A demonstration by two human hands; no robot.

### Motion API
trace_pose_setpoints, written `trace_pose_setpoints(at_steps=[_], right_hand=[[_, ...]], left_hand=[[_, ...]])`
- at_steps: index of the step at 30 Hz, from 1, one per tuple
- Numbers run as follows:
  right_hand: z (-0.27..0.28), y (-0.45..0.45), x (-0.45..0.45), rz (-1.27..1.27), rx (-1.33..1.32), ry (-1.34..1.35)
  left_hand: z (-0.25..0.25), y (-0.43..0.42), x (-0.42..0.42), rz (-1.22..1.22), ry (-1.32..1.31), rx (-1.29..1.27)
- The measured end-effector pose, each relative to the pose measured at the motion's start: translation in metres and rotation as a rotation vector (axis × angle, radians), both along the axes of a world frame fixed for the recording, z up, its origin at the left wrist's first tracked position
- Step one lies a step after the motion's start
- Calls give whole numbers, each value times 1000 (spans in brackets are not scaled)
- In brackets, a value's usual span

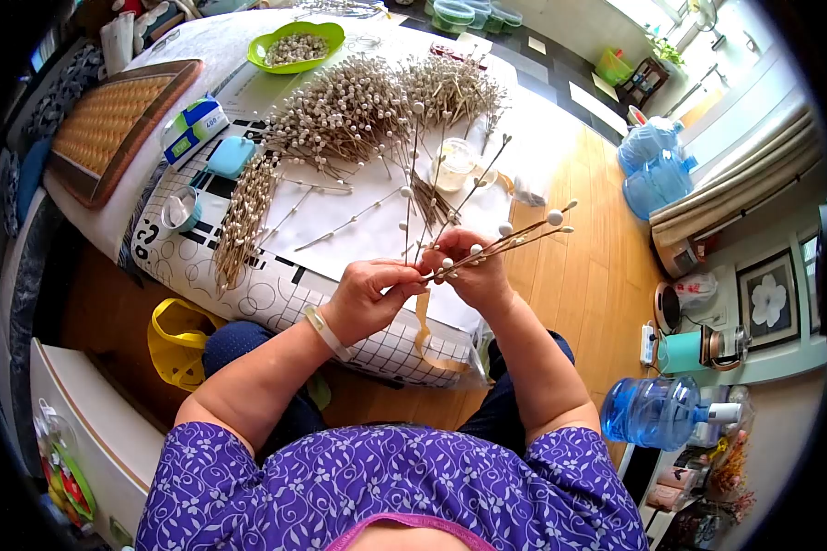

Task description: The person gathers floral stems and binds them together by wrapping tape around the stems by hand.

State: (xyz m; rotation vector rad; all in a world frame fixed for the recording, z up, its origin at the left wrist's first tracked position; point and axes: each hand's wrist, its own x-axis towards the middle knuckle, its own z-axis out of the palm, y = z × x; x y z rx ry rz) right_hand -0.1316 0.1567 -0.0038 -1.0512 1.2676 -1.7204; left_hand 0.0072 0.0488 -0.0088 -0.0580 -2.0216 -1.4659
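My left hand (pixel 374 298) is closed in a pinch on the lower ends of several thin brown stems with white buds (pixel 515 241). My right hand (pixel 476 275) grips the same stems just above, its fingers bent round them. The sprays fan out, some upward and others to the right. From beneath my fingers a tan strip of tape (pixel 422 321) hangs down over the table edge. Beyond the hands, single budded stems (pixel 345 223) lie on a white sheet (pixel 317 241). A large heap of similar stems (pixel 340 115) lies farther back, with another bundle (pixel 242 216) at the left.
On the table stand a green bowl of white beads (pixel 296 48), a clear round tub (pixel 456 163), a blue box (pixel 232 157), a small cup (pixel 181 209) and a tissue pack (pixel 194 129). A yellow bag (pixel 176 342) is below the front edge. Water jugs (pixel 660 184) stand at right.
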Motion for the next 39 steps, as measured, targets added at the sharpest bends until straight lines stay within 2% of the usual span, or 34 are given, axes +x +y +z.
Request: trace_pose_setpoints(at_steps=[3, 9, 13, 17, 22, 25, 31, 33, 34, 37, 39], right_hand=[[0, -3, 4, -25, -40, -68], [0, -5, -2, -6, 91, -124], [8, -3, 2, 40, 26, -149], [13, 0, -4, 46, 163, -57], [12, 2, -4, 36, 97, -75], [14, 1, -6, 14, 160, 26], [16, -2, 4, -36, 97, -43], [15, -5, 7, -70, -65, -169], [16, -5, 7, -69, -64, -170], [20, -2, 1, 75, 32, -98], [15, -1, 0, 94, 61, -149]], left_hand=[[1, -2, -1, -8, -39, -30], [9, -2, 0, -6, 1, -141], [10, -4, 2, -61, -16, -124], [12, -2, 1, -106, -7, -148], [8, 3, 1, -88, -64, -74], [10, 3, 0, -112, -88, -49], [12, 1, -1, -148, -100, -110], [12, 0, -2, -161, -101, -108], [11, -1, -2, -176, -90, -110], [12, -1, -1, -205, -95, -94], [12, -2, 0, -221, -110, -76]])
